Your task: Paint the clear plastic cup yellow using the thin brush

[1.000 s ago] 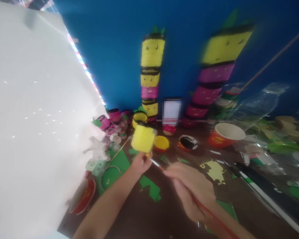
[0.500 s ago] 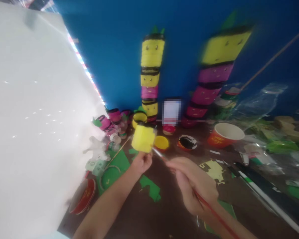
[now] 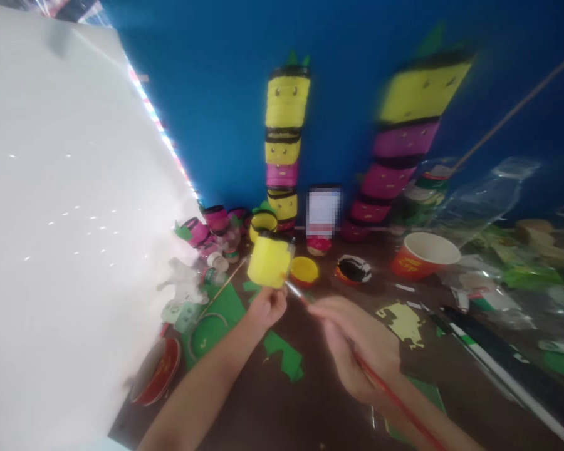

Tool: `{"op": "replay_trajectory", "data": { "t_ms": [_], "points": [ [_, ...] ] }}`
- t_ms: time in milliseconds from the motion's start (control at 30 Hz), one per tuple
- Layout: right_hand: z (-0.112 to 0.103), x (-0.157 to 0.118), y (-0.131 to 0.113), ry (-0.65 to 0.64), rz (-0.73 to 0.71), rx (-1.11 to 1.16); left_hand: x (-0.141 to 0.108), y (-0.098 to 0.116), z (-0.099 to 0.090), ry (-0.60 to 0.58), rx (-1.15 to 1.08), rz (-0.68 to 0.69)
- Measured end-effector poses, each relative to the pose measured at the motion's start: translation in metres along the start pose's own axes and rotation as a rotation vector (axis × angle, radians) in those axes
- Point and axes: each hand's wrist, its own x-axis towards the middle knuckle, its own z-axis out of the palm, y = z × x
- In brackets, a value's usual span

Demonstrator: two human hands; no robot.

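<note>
My left hand (image 3: 267,308) is closed on the lower edge of a yellow painted cup (image 3: 267,262) with a dark rim, held above the dark table. In my right hand (image 3: 360,347) is a red-handled paintbrush (image 3: 392,396), its tip touching the lower right edge of the yellow cup. Just right of the cup stands a container of yellow paint (image 3: 304,270). Farther right is a container of black paint (image 3: 353,269). Behind my left hand sits another yellow cup (image 3: 264,227) with a black rim and green leaves.
Stacks of yellow (image 3: 288,103) and pink cups (image 3: 388,178) stand at the back. A red and white paper cup (image 3: 425,255), a clear bottle (image 3: 493,191) and a black-and-white pen-like tool (image 3: 507,376) lie right. Green paper (image 3: 286,356) and a red bowl (image 3: 157,371) are left.
My right hand and the brush have moved slightly left. The yellow cup has shifted a little left, while my left hand has hardly moved.
</note>
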Motion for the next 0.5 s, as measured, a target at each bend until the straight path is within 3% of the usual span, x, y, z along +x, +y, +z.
{"op": "replay_trajectory", "data": {
  "t_ms": [100, 267, 400, 500],
  "points": [
    [-0.0014, -0.0008, -0.0031, -0.019, 0.007, -0.011, -0.001, 0.0003, 0.0007, 0.012, -0.021, 0.002],
    [0.0008, -0.0022, -0.0025, 0.076, 0.038, -0.042, -0.0023, 0.0012, 0.0001, 0.004, -0.057, -0.022],
    [0.0024, -0.0025, 0.0016, 0.036, -0.045, -0.013, -0.0001, 0.0008, -0.0008, 0.01, -0.092, -0.029],
    [0.0025, -0.0021, 0.003, 0.075, -0.043, -0.006, -0.0001, 0.0007, -0.0008, 0.013, -0.111, -0.042]
  ]
}}
